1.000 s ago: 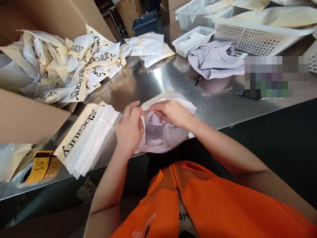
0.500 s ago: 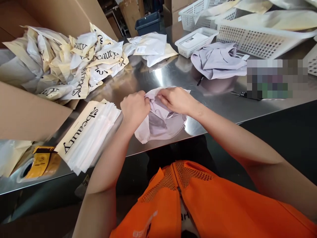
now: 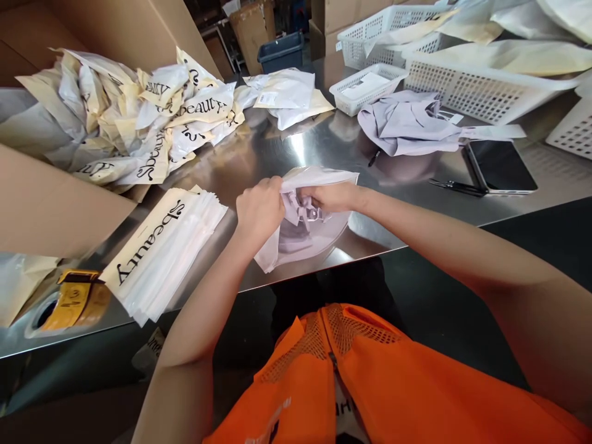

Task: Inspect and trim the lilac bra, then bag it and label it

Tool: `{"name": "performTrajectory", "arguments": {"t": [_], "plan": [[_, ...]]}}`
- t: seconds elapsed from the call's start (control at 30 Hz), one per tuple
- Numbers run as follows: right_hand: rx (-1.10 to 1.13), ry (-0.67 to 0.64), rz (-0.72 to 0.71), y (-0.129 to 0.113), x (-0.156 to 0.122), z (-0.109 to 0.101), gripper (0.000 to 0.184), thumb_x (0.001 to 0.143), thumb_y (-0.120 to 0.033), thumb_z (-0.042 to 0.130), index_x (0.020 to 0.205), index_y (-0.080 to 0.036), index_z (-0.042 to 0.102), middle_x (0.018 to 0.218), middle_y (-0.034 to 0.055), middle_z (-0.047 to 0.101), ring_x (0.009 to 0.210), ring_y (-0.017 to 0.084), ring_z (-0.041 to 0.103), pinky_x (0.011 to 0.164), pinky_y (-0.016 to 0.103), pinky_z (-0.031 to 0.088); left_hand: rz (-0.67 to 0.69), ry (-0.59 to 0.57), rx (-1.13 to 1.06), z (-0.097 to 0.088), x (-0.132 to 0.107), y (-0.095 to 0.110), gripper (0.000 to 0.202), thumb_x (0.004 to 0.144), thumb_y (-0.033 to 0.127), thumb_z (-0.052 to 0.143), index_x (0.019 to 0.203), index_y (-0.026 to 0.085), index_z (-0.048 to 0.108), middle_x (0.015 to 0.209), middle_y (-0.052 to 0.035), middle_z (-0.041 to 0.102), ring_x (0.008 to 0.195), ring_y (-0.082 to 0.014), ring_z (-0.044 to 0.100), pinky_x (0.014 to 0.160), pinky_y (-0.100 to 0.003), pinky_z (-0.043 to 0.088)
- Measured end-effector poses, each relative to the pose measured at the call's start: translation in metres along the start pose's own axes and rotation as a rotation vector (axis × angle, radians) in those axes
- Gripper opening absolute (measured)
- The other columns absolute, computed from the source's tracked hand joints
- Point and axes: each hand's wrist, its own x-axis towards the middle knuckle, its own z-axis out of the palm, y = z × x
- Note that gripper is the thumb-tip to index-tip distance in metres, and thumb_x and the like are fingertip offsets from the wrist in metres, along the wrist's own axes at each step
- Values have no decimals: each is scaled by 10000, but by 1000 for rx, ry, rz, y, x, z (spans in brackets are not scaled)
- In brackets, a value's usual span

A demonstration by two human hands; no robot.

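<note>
On the metal table before me lies a pale bag (image 3: 319, 176) with its mouth lifted, around a lilac cloth hat (image 3: 319, 240) with a wide, rounded brim. My left hand (image 3: 260, 209) is closed on the left edge of the bag's mouth. Under the bag's upper layer, my right hand (image 3: 330, 196) reaches in from the right, its curled fingers at the bunched lilac cloth and partly hidden. Left of my hands is a stack of flat bags (image 3: 166, 246) printed "beauty".
A cardboard box (image 3: 50, 209) holds a heap of filled bags (image 3: 124, 123). More filled bags (image 3: 291, 92) lie at the back. To the right are another lilac cloth item (image 3: 402, 126), white baskets (image 3: 490, 86), a phone (image 3: 502, 166) and dark tweezers (image 3: 457, 186). A yellow tape roll (image 3: 74, 302) is front left.
My right hand has moved deeper under the bag's upper layer, which now covers part of it. My left hand has shifted slightly right, still gripping the edge.
</note>
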Motion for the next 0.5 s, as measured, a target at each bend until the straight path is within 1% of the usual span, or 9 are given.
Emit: {"name": "performTrajectory", "arguments": {"t": [0.07,0.1,0.17,0.23,0.27,0.3,0.37,0.43,0.5], "plan": [[65,-22,69,-6,6,-15,331,922,-221,426,1136,-154,669,983,64,685,855,182,593,758,270,415,11,0,-6,2,0,0,330,891,171,416,1136,229,629,1097,-85,696,940,-327,675,740,-404,496],[109,-36,120,-9,10,-23,339,935,-241,416,1143,-158,670,995,55,688,849,171,597,743,254,408,15,2,-18,3,0,0,342,893,177,422,1170,227,617,1093,-87,696,947,-328,674,752,-412,505],[191,-81,216,-15,17,-38,336,935,-263,429,1137,-167,681,999,34,694,857,161,605,730,235,396,25,20,-60,6,-1,-1,420,889,175,442,1295,214,545,1136,-96,683,967,-322,670,771,-421,523],[228,-143,272,-19,24,-49,333,929,-262,450,1144,-168,686,1018,30,696,878,164,609,717,230,388,62,62,-103,8,-1,-1,522,874,134,447,1392,201,452,1277,-118,619,1021,-304,658,775,-410,539],[233,-171,280,-20,27,-53,331,928,-255,456,1148,-162,687,1046,35,693,904,169,609,719,230,387,104,86,-115,8,-2,-2,544,869,105,433,1404,204,437,1371,-127,556,1071,-293,643,783,-400,545],[233,-190,277,-21,30,-55,329,929,-245,460,1147,-155,689,1075,41,689,932,175,607,725,229,387,164,102,-114,9,-2,-2,541,868,76,409,1388,215,458,1464,-124,473,1141,-281,615,810,-392,546],[233,-212,259,-21,34,-57,318,927,-221,462,1124,-141,698,1088,47,683,949,178,603,724,228,388,332,101,-88,9,-3,-3,516,869,35,370,1301,249,552,1601,-66,289,1297,-266,512,921,-402,521],[213,-228,242,-22,37,-58,303,918,-199,463,1071,-117,711,1022,55,687,889,177,605,688,234,383,466,63,-49,10,-3,-4,523,868,18,364,1234,289,619,1649,30,167,1409,-277,385,1026,-446,463],[164,-256,231,-24,39,-59,300,920,-193,453,1023,-89,716,942,70,684,824,179,599,654,247,371,502,21,-15,10,-3,-4,544,868,17,365,1218,320,652,1653,96,122,1461,-310,292,1061,-494,427]]}}
